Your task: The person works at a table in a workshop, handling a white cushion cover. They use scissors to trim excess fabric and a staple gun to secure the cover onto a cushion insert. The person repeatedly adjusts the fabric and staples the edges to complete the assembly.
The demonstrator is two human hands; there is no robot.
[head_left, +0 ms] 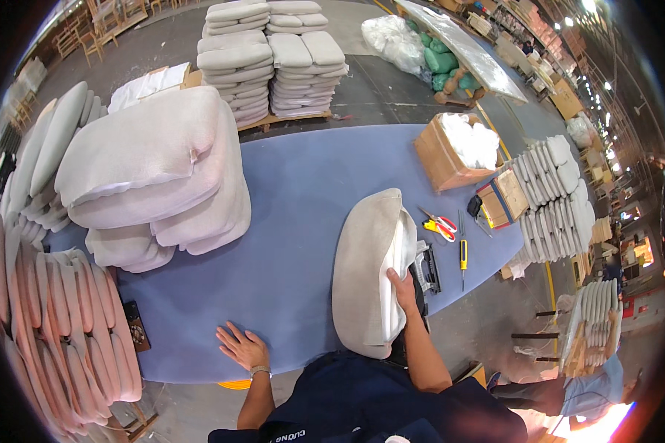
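Observation:
A light grey fabric cushion (363,273) stands tilted at the near edge of the blue-covered table (288,221), against my body. Its side facing right is open and shows white material (400,247) inside. My right hand (403,292) grips the cushion at this open side, the thumb on the white part; some fingers are hidden. My left hand (242,347) lies flat on the table to the left, fingers spread, holding nothing. Just right of the cushion lies a staple gun (427,267), partly hidden. Beyond it are red-handled scissors (441,227) and a yellow-handled screwdriver (463,251).
Stacked grey cushions (144,148) cover the table's far left. A cardboard box (443,159) with white filling and a smaller box (504,198) stand at the far right. More cushion piles (66,332) flank the table. A co-worker (591,387) is at the right.

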